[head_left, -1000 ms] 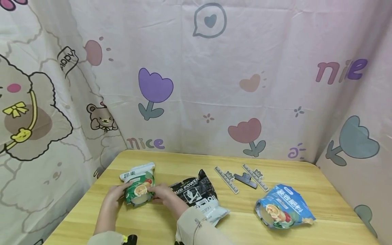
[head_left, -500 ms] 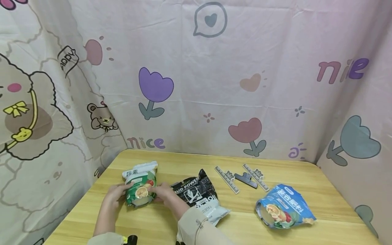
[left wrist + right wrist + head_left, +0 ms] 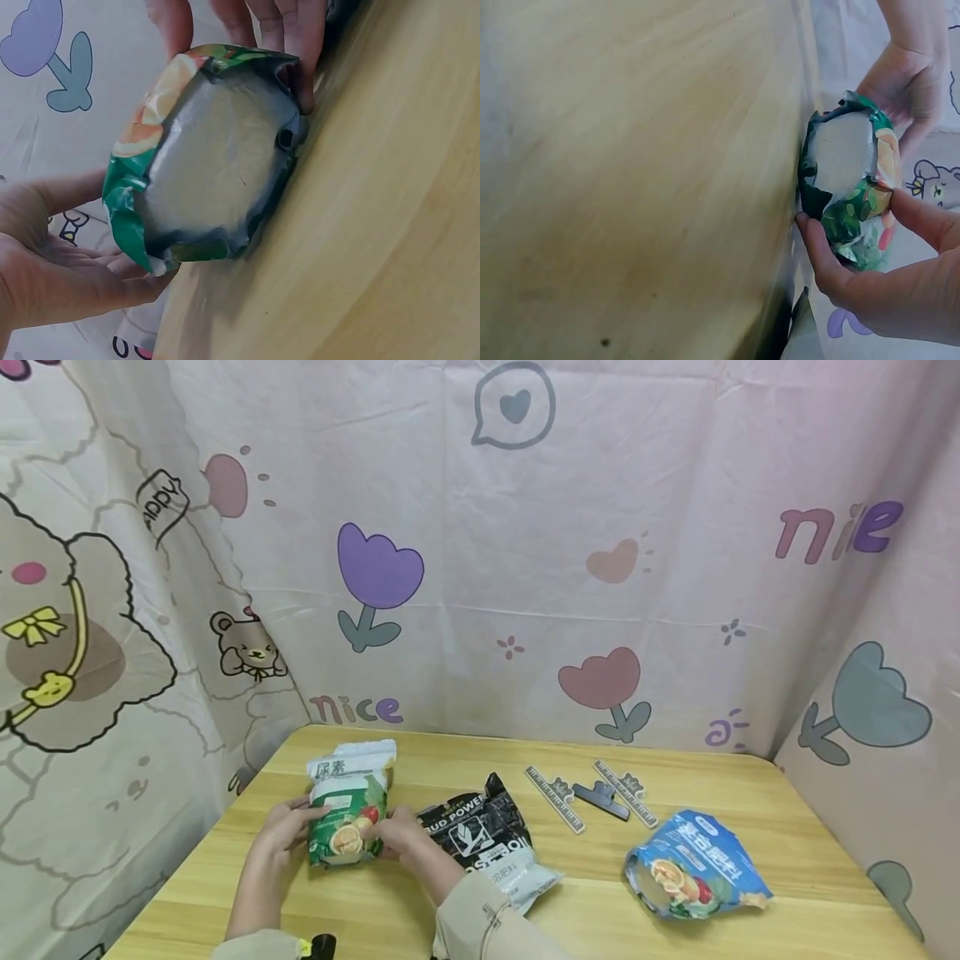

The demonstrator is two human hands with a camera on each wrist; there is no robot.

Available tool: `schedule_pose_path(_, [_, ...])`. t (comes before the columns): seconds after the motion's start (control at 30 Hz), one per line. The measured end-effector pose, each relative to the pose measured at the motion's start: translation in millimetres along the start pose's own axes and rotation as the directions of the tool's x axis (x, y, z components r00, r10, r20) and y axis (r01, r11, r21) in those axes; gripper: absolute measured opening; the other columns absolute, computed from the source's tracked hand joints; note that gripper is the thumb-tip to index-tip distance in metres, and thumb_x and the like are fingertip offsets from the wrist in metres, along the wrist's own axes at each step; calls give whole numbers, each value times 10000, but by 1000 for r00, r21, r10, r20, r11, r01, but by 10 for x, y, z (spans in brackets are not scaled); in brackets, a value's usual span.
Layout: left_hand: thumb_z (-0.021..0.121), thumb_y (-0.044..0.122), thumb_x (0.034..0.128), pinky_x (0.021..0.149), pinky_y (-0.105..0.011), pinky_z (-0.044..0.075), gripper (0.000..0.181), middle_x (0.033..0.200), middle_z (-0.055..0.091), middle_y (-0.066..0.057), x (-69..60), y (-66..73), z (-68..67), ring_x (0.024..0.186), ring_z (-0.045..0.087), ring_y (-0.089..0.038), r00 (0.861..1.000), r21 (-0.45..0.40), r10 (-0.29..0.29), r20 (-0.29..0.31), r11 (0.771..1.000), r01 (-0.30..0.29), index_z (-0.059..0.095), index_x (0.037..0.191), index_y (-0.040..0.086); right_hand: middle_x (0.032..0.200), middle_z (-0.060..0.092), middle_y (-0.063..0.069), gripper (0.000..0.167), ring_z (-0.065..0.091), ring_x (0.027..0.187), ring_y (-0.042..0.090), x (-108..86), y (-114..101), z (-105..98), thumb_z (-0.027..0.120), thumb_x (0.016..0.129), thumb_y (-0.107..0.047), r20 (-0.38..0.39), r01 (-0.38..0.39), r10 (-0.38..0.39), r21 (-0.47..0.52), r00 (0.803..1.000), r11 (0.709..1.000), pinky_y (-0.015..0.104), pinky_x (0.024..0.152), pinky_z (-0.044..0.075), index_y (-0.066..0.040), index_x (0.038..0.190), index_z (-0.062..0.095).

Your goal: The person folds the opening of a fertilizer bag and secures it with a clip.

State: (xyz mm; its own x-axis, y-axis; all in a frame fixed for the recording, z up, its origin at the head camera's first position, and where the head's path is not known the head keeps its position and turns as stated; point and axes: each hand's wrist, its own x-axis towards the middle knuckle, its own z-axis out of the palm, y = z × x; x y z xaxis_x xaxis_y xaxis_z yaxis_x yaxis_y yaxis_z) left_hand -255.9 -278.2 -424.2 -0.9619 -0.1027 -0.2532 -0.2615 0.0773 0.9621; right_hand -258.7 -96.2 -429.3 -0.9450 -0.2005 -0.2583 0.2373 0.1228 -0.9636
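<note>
A yellow wood-grain table (image 3: 592, 868) is seen, its far right corner rounded. On its left part a green bag (image 3: 348, 818) with a white top is tilted back, its flat base turned toward the near edge; whether its full weight is borne by the wood cannot be told. Near it, to the right, a black bag (image 3: 468, 835) with a white end is laid, partly hidden. Toward the far edge a dark clip (image 3: 602, 799) is set between a left patterned clip (image 3: 556, 802) and a right patterned clip (image 3: 626, 794), both laid aslant. Nearer the front, a blue bag (image 3: 705, 864) printed with fruit is placed at the right.
</note>
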Motion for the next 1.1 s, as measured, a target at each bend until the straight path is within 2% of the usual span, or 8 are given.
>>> schedule_pose_path(0.2, [557, 92, 907, 1009, -455, 296, 781, 1428, 59, -351, -31, 64, 38, 1252, 261, -411, 998, 24, 47, 30, 999, -47, -10, 1393, -137, 851, 527, 114, 289, 551, 777, 232, -21, 21, 21, 682, 694, 99, -61, 50, -51, -21, 997, 999, 329, 672, 521, 109, 947, 543])
schedule_pose_path(0.33, [541, 28, 896, 1046, -478, 206, 764, 1430, 42, -351, -32, 92, 43, 1293, 167, -426, 995, 14, 94, 30, 995, -95, -19, 1387, -142, 838, 551, 118, 355, 543, 778, 250, -20, 35, 58, 728, 654, 83, -106, 102, -115, -124, 988, 987, 354, 689, 511, 89, 963, 553])
schedule_pose_path(0.43, [540, -17, 880, 1058, -472, 172, 757, 1436, 63, -341, -25, 101, 46, 1311, 126, -425, 990, -3, 138, 23, 990, -138, -8, 1392, -121, 812, 575, 102, 391, 551, 770, 254, -28, 37, 86, 769, 620, 56, -141, 148, -183, -230, 973, 962, 364, 698, 504, 47, 954, 566])
schedule_pose_path(0.67, [581, -42, 849, 927, -244, 344, 714, 1422, 181, -306, -23, 75, 31, 1289, 221, -370, 974, 8, 223, 25, 975, -224, 94, 1372, -65, 760, 572, 95, 412, 564, 744, 257, -43, 59, 101, 794, 602, 13, -181, 211, -308, -418, 934, 884, 365, 670, 497, 4, 932, 547])
schedule_pose_path(0.77, [582, -62, 840, 1010, -313, 296, 712, 1428, 163, -303, -37, 38, -3, 1307, 190, -375, 970, -2, 242, 35, 970, -242, 96, 1360, -63, 800, 590, 116, 477, 573, 777, 275, -35, 57, 97, 805, 600, -24, -169, 211, -314, -447, 934, 869, 377, 703, 497, 36, 1000, 553])
schedule_pose_path(0.83, [585, -68, 834, 1051, -412, 227, 718, 1431, 150, -303, -48, 16, -26, 1315, 165, -385, 966, -4, 254, 45, 967, -254, 91, 1356, -64, 861, 605, 140, 544, 578, 821, 295, -29, 39, 88, 806, 628, -64, -153, 201, -295, -445, 943, 873, 390, 721, 495, 59, 1086, 540])
schedule_pose_path(0.93, [588, -64, 833, 1057, -489, 156, 722, 1432, 134, -308, -60, -4, -55, 1319, 132, -406, 958, 0, 277, 72, 961, -277, 83, 1348, -67, 977, 606, 185, 631, 574, 911, 330, -22, -18, 56, 786, 682, -92, -127, 206, -269, -375, 955, 904, 412, 762, 489, 79, 1207, 481])
schedule_pose_path(1.1, [600, -19, 851, 1043, -531, 150, 720, 1428, 142, -299, -69, -19, -104, 1309, 132, -424, 939, 40, 317, 131, 945, -324, 79, 1346, -54, 1045, 574, 171, 514, 549, 973, 314, -4, -143, -19, 699, 764, -55, -93, 206, -221, -144, 971, 968, 420, 834, 465, 60, 1205, 463])
